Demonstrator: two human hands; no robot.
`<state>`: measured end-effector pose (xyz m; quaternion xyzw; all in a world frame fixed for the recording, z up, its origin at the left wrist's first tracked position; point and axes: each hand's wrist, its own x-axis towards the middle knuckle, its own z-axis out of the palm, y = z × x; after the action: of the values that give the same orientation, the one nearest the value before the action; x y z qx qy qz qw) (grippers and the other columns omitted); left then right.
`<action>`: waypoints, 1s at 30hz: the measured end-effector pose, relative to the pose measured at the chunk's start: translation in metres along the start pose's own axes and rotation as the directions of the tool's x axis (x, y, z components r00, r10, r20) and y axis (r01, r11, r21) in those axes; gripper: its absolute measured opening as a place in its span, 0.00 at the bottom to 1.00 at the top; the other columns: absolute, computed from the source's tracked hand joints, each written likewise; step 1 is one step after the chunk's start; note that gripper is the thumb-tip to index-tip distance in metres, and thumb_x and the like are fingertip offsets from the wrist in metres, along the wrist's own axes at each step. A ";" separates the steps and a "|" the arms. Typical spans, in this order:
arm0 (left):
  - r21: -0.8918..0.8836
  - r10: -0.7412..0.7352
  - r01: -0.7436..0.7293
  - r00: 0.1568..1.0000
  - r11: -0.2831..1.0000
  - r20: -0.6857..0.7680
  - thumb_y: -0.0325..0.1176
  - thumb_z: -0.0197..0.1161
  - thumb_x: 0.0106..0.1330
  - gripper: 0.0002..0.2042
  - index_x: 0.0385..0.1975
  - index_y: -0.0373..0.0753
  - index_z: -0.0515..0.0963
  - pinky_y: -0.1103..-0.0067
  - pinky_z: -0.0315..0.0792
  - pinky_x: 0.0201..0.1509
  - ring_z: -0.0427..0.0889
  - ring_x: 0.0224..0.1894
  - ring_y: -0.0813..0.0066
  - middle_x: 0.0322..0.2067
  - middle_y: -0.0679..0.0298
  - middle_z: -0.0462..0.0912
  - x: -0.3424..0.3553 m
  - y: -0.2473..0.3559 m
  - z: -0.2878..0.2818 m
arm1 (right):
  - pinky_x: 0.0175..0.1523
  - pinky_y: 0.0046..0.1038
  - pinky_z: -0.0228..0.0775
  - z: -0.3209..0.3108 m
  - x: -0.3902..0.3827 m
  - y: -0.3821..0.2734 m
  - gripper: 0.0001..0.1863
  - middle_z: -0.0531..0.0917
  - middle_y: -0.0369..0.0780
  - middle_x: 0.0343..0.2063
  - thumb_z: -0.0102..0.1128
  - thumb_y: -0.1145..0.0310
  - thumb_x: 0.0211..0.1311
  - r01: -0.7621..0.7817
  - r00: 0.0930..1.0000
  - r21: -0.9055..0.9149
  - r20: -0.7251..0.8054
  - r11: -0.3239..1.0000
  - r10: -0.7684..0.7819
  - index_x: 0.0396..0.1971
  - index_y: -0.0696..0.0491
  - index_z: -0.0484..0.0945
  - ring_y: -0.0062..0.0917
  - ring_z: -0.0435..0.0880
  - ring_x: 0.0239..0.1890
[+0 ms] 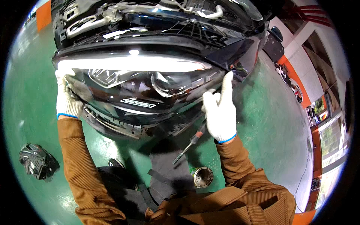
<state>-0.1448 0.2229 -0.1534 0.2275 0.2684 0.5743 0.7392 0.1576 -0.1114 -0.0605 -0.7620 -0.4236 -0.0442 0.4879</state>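
Observation:
A car headlight (123, 88) with a lit white strip along its top spans the front corner of a dark car. My left hand (68, 98), in a white knit glove with a blue cuff, grips the headlight's left end; some fingertips are lost in glare. At the right end, my gloved right hand (221, 116) stretches its index finger up to the corner beside the fender (234, 52). Its other fingers are curled round a socket driver (193, 140) with a red and black handle. The driver's metal shaft points down and left; the handle's top is hidden by the hand.
Above the headlight lies the open engine bay (161, 18). Below it, bare bumper brackets (116, 127) show. An open can (203, 177) stands on the green floor (262, 131) near my legs. A black part in clear wrapping (38, 161) lies at left.

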 end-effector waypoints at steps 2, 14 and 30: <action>-0.014 -0.080 0.080 0.997 0.997 -0.014 0.71 0.70 0.60 0.54 0.71 0.31 0.58 0.52 0.76 0.67 0.75 0.66 0.51 0.66 0.45 0.66 -0.009 -0.003 0.009 | 0.32 0.22 0.73 0.000 -0.004 0.004 0.50 0.77 0.35 0.19 0.67 0.68 0.70 -0.024 0.999 0.036 -0.039 0.999 0.025 0.82 0.58 0.42 0.18 0.73 0.20; 0.050 -0.068 0.067 0.998 0.996 0.013 0.71 0.74 0.57 0.54 0.72 0.36 0.60 0.54 0.77 0.64 0.76 0.62 0.54 0.65 0.50 0.67 0.005 -0.001 -0.007 | 0.32 0.30 0.75 -0.018 0.006 -0.062 0.47 0.80 0.42 0.20 0.68 0.56 0.70 0.392 0.897 -0.246 0.317 0.887 -0.309 0.79 0.60 0.54 0.33 0.83 0.21; -0.014 -0.095 0.094 0.984 0.995 -0.148 0.68 0.75 0.58 0.36 0.49 0.43 0.72 0.72 0.80 0.36 0.79 0.32 0.73 0.39 0.68 0.76 -0.034 -0.005 0.045 | 0.35 0.26 0.74 -0.040 -0.008 0.030 0.50 0.80 0.36 0.20 0.69 0.55 0.71 -0.240 0.964 0.256 0.173 0.936 0.200 0.82 0.55 0.48 0.21 0.80 0.24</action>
<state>-0.1184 0.1872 -0.1183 0.1686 0.3310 0.5548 0.7445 0.1870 -0.1528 -0.0646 -0.7306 -0.3716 0.1251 0.5591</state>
